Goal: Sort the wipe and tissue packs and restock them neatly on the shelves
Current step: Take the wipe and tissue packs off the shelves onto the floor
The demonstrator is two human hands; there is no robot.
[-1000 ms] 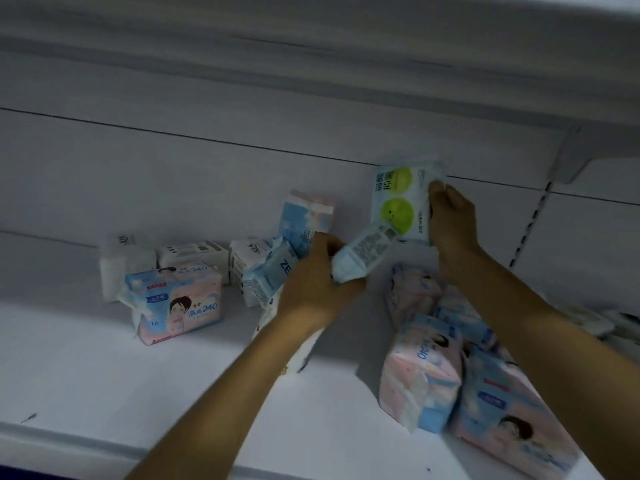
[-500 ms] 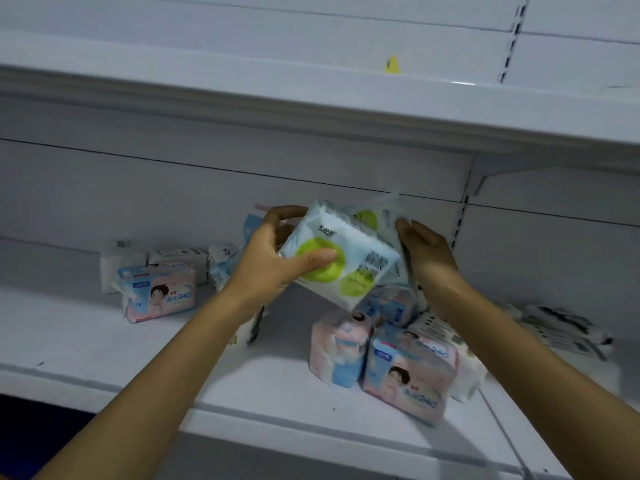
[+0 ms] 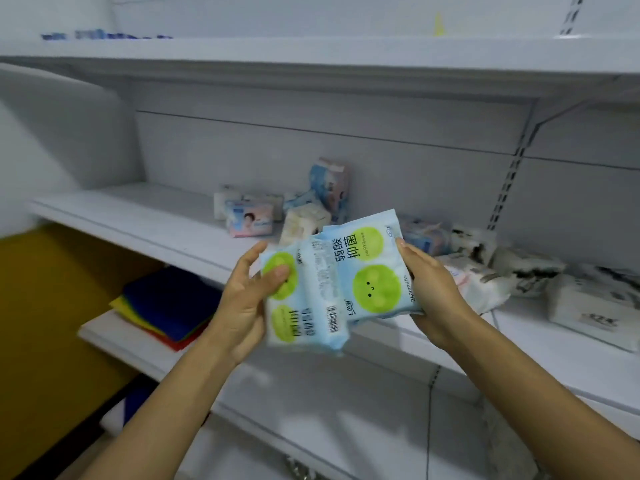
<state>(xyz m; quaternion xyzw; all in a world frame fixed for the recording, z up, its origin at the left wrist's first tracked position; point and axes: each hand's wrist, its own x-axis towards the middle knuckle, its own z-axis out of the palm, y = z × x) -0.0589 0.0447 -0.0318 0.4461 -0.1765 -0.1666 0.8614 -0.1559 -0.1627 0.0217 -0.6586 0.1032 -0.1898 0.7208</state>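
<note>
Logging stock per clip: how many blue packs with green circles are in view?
2. The left pack is held in the left hand; the right pack, beside it, is held in the right hand. Others may be hidden behind them.

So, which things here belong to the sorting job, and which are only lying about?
Job: barcode pack in left hand; smiley pack in right hand; pink packs and white packs on the middle shelf.
Lying about: folded cloths on the lower shelf; yellow tag.
</note>
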